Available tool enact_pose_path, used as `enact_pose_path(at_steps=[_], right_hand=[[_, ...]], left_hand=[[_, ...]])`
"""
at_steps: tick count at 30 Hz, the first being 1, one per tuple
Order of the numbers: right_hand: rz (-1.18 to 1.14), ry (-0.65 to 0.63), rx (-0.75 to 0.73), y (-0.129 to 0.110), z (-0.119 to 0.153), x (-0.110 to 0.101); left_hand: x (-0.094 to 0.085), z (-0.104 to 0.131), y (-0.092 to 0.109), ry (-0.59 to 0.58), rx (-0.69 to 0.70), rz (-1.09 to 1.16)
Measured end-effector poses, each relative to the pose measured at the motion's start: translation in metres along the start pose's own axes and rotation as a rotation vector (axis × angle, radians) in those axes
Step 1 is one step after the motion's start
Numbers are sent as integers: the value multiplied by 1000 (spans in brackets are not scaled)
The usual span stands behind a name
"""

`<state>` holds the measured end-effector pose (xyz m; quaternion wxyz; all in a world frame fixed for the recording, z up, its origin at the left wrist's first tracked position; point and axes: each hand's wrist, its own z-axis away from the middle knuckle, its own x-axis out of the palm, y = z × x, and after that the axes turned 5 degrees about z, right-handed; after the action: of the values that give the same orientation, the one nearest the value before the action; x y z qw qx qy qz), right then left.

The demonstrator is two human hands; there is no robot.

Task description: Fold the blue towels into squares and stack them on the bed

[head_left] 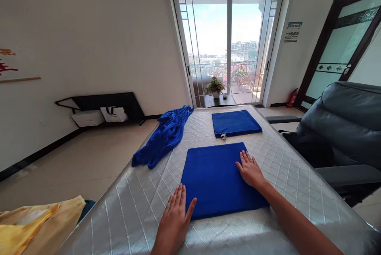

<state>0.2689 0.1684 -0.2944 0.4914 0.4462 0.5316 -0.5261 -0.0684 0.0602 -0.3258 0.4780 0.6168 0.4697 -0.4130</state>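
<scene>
A blue cloth (218, 179), folded into a flat rectangle, lies in front of me on a silver quilted mattress (285, 175). My left hand (176, 217) rests at its left edge, fingers stretched out and thumb apart. On the cloth's right side my right hand (250, 169) lies flat, its fingers pointing toward the far right corner. Neither hand grips anything. Farther back is a second folded blue cloth (236, 123) with a small white tag at its near edge. A crumpled blue cloth (166, 136) is heaped along the mattress's left edge.
A dark grey armchair (342, 128) stands close on the right. Yellow and tan fabric (41, 223) sits at the lower left. Beyond the mattress are a small table with a potted plant (215, 86) and a sliding glass door (228, 44). A black rack (104, 104) is by the left wall.
</scene>
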Motion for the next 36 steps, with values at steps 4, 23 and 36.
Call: enact_pose_path(at_steps=[4,23,36], right_hand=[[-15,4,-4,2,2,4],[-59,26,-9,0,5,-3],[37,-49,0,4,1,-3]], left_hand=[[-21,-29,26,-66,107,-41],[13,-132,80,-135,344,43],[15,-136,-24,-79,114,14]])
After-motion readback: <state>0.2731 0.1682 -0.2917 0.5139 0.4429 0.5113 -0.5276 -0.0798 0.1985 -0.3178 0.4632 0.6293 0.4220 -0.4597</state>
